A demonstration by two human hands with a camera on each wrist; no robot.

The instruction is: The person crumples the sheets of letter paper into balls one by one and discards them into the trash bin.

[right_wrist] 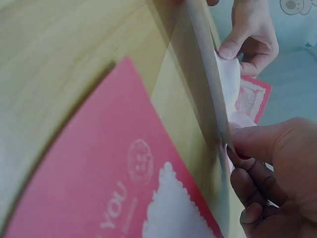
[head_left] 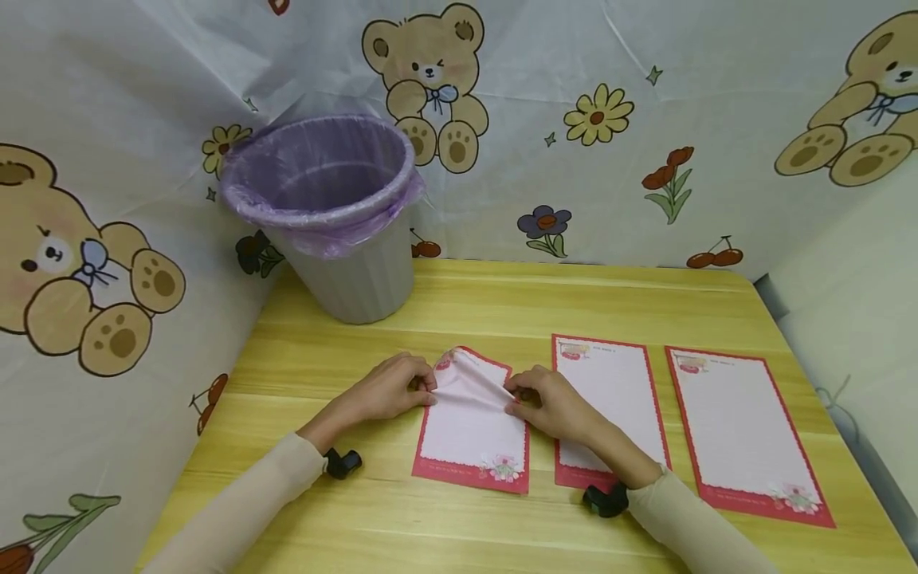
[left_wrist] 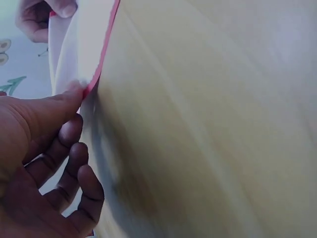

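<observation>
A red-bordered sheet of letter paper [head_left: 473, 434] is held between both hands, its upper half buckled into creases while the lower border lies nearer the table. At its left edge my left hand [head_left: 394, 388] pinches the paper between thumb and forefinger; the left wrist view shows the other fingers [left_wrist: 91, 191] loosely bent beneath. My right hand [head_left: 551, 404] pinches the opposite edge, and its forearm passes over a second letter sheet [head_left: 610, 391]. In the right wrist view the thumb [right_wrist: 255, 141] presses on the paper's edge.
A grey waste bin [head_left: 358, 279] with a purple liner bag [head_left: 333, 235] stands at the table's back left. Another red-bordered sheet [head_left: 742, 430] lies flat at the right on the wooden table [head_left: 344, 526]. A bear-print cloth [head_left: 502, 48] hangs behind.
</observation>
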